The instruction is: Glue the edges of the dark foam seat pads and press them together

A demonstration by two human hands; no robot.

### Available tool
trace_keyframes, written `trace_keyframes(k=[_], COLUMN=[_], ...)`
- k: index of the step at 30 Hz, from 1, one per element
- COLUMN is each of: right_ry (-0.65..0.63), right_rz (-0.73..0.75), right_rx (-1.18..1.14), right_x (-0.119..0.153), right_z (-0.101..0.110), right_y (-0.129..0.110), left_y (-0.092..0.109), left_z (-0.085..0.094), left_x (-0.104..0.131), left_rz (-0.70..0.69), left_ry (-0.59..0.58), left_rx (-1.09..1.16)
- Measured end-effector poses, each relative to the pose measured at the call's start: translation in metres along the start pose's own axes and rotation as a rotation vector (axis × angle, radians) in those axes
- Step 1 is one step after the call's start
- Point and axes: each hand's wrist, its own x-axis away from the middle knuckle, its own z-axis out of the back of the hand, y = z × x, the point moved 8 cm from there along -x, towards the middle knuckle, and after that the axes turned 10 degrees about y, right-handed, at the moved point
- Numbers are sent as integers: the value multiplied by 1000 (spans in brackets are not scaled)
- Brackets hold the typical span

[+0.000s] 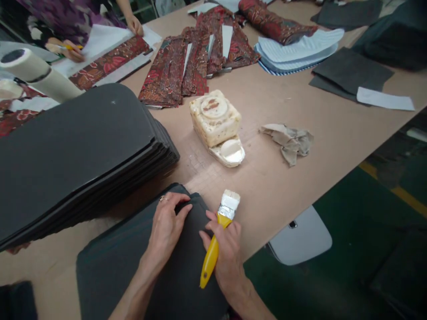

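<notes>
A yellow-handled paintbrush (211, 258) lies across my right hand (227, 249), held between its fingers with the pale bristles pointing away from me. The thumb and fingertips of that hand also rest at the right edge of a dark sheet stack (126, 262). My left hand (170, 222), with a ring on one finger, pinches or presses the far edge of this stack, thumb and forefinger close together. Beyond the brush stands a glue-crusted, cream-coloured plastic container (215, 118), with a small white dish-like part (232, 152) at its near side.
A tall pile of dark rounded panels (83, 133) stands at left. A crumpled rag (290, 142) lies right of the container. Red patterned fabric pieces (167, 71) and striped blue pads (296, 49) lie farther back. Another person's hands (71, 51) work at far left. A stool (300, 240) stands beside the table.
</notes>
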Motion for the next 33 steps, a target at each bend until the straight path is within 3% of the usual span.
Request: trace_keyframes(k=[6,22,28,33], right_ry=[23,-31,-11,-76], right_rz=[5,52,-48,-61], right_rx=[-62,-124,-233,-303], right_x=[-3,3,-9,-10], right_z=[-1,-5,-1,-9], right_y=[2,4,0,-2], left_y=[-6,4,0,0], left_z=[-6,1,-1,-1], left_x=[-7,-13,-6,-2], left_rz=[83,34,115,148], left_ry=[-40,-127,-195,-233], left_rx=[66,89,240,306])
